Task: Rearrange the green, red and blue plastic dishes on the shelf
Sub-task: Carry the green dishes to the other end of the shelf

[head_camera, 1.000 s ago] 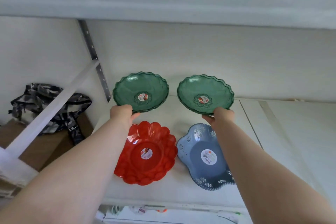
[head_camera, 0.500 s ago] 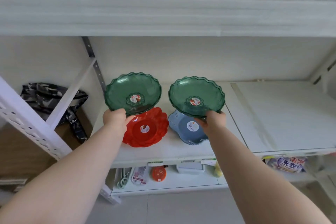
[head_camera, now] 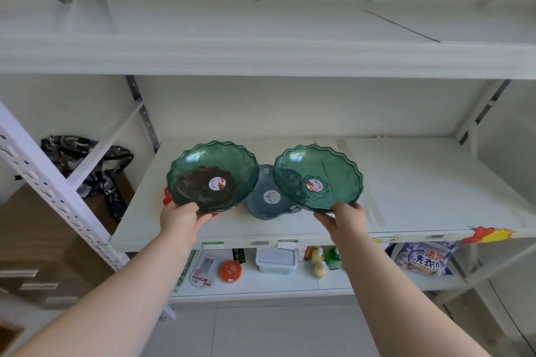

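Observation:
My left hand [head_camera: 179,219] grips the near rim of a green scalloped dish [head_camera: 212,175], held tilted above the middle shelf [head_camera: 420,188]. My right hand [head_camera: 345,219] grips the near rim of a second green dish [head_camera: 318,177] in the same way. A red dish [head_camera: 166,199] lies on the shelf under the left green dish, with only its edge showing. The blue flowered dish [head_camera: 268,197] sits on the shelf between and behind the two green ones, partly hidden by them.
A bare top shelf [head_camera: 261,26] runs overhead. The lower shelf holds a clear lidded box [head_camera: 276,260], an orange round item [head_camera: 230,271], small bottles [head_camera: 320,262] and a detergent bag [head_camera: 426,259]. A white perforated upright [head_camera: 52,191] and a camouflage bag [head_camera: 87,165] stand at left.
Both hands have drawn the green dishes back toward the shelf's front edge, now over the red and blue dishes. The view has pulled back and more of the shelving shows.

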